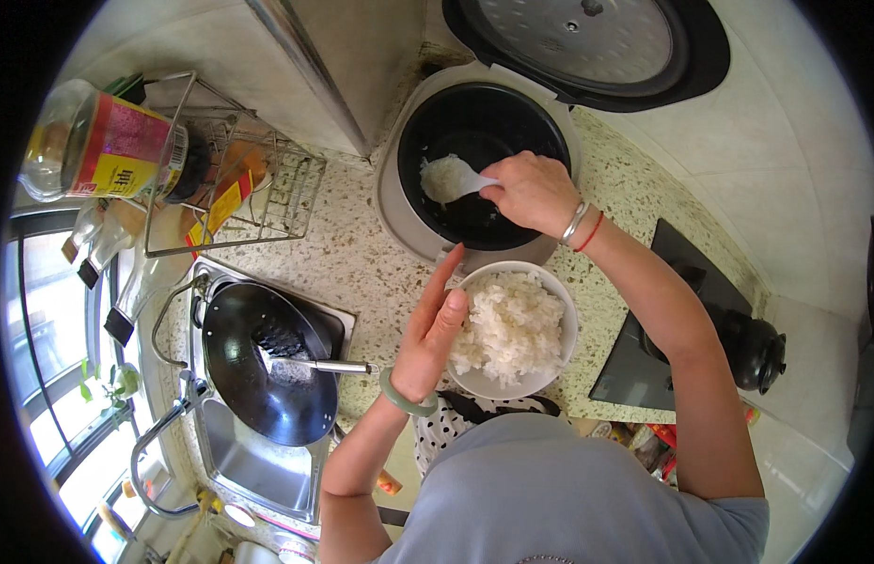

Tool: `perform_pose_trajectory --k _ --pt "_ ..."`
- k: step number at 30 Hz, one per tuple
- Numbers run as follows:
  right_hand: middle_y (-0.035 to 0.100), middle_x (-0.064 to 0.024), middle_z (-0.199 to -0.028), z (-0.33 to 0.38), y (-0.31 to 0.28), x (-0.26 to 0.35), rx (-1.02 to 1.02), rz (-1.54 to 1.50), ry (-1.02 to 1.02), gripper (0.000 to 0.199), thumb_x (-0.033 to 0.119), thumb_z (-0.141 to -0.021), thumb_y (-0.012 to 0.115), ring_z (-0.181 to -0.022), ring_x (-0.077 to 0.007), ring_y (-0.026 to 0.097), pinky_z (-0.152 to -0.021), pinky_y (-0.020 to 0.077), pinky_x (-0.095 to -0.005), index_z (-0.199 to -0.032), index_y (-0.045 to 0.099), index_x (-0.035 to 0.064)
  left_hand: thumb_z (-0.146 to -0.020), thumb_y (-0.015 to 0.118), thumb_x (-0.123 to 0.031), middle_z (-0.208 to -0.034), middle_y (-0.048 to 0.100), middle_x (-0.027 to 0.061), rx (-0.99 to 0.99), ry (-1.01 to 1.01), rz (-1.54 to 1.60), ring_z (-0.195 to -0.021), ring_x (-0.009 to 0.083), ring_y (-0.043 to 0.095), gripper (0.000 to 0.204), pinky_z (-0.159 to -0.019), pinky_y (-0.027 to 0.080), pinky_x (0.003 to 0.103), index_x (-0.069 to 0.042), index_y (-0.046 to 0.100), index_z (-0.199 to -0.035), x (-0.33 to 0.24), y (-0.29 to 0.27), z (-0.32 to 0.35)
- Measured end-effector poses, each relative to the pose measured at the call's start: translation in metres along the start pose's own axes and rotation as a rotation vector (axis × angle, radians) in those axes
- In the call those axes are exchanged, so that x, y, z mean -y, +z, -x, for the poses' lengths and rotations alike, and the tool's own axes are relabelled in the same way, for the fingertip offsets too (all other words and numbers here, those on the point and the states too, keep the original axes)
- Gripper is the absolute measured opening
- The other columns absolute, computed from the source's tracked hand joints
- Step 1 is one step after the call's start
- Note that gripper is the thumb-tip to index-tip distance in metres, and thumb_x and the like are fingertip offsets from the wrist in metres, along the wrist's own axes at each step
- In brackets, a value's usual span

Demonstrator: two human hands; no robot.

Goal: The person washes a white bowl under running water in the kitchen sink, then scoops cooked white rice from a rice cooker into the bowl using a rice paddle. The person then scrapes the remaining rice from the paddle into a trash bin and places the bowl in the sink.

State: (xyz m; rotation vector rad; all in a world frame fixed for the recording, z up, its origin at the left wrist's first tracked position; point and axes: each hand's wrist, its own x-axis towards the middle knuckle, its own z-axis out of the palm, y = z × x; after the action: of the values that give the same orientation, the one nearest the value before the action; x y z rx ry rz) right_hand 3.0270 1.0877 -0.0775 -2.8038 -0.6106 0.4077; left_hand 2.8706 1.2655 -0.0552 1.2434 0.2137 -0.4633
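Observation:
My right hand [535, 193] grips the handle of a white rice paddle [472, 180] inside the dark pot of a rice cooker [392, 202]. White rice [442, 179] lies on the paddle's blade. Nearer to me stands a white bowl [570, 338] heaped with cooked rice [512, 324]. Beside its left rim is my left hand [435, 329], fingers stretched out and thumb apart; whether it touches the bowl cannot be made out. The cooker's lid [587, 42] is raised at the back.
At left, a black wok [239, 376] with a metal-handled spatula [324, 366] rests over the sink [258, 470], near the faucet [150, 442]. A wire rack [267, 197] holds bottles and a large jar [98, 141]. A black cooktop [634, 367] with a dark pot [752, 350] is at right.

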Motion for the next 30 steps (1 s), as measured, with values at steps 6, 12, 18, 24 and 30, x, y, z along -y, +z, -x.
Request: perform_pose_trajectory --k 6,12,18,24,30 --pt "0.070 -0.0138 -0.085 -0.008 0.010 -0.011 -0.101 -0.027 -0.011 0.023 0.027 -0.086 0.062 -0.081 -0.0326 0.067 -0.071 0.0521 -0.0422 -0.099 0.071 0.0107 -0.100 0.045 -0.042 -0.131 0.051 0.0098 -0.028 0.041 0.086 -0.119 0.0154 0.047 0.060 -0.104 0.033 0.028 -0.004 0.034 -0.146 0.007 -0.009 0.004" --pt "0.071 -0.0088 -0.091 0.003 -0.007 -0.031 -0.175 -0.394 -0.029 0.029 0.032 -0.083 0.068 -0.080 -0.0277 0.068 -0.071 0.0528 -0.0354 -0.107 0.071 0.0160 -0.101 0.043 -0.043 -0.135 0.050 0.0119 -0.058 0.028 0.141 -0.123 0.0179 0.047 0.059 -0.105 0.035 0.030 -0.001 0.039 -0.142 -0.006 -0.012 0.011" --pt "0.072 -0.0094 -0.086 0.049 -0.077 -0.034 -0.117 -0.550 -0.071 0.029 0.017 -0.082 0.074 -0.069 -0.0107 0.065 -0.065 0.0513 -0.0233 -0.109 0.070 0.0074 -0.102 0.039 -0.044 -0.121 0.059 0.0101 -0.203 -0.021 0.220 -0.111 0.0157 0.056 0.056 -0.097 0.044 0.029 0.002 0.048 -0.132 0.001 -0.028 0.020" --pt "0.072 -0.0090 -0.092 0.116 -0.123 -0.020 -0.121 -0.612 -0.221 0.032 0.005 -0.080 0.073 -0.077 -0.0118 0.067 -0.070 0.0539 -0.0249 -0.112 0.068 0.0030 -0.102 0.040 -0.042 -0.122 0.059 0.0081 -0.210 0.062 0.163 -0.112 0.0143 0.055 0.053 -0.097 0.043 0.028 0.001 0.048 -0.134 0.001 -0.004 0.021" --pt "0.066 -0.0046 -0.074 0.173 -0.122 -0.020 -0.135 -0.430 -0.266 0.029 0.016 -0.078 0.074 -0.060 -0.0194 0.061 -0.054 0.0454 -0.0293 -0.107 0.071 0.0126 -0.103 0.043 -0.038 -0.124 0.057 0.0070 -0.203 0.019 0.070 -0.112 0.0128 0.051 0.051 -0.098 0.039 0.026 0.001 0.049 -0.135 0.030 0.020 0.035"
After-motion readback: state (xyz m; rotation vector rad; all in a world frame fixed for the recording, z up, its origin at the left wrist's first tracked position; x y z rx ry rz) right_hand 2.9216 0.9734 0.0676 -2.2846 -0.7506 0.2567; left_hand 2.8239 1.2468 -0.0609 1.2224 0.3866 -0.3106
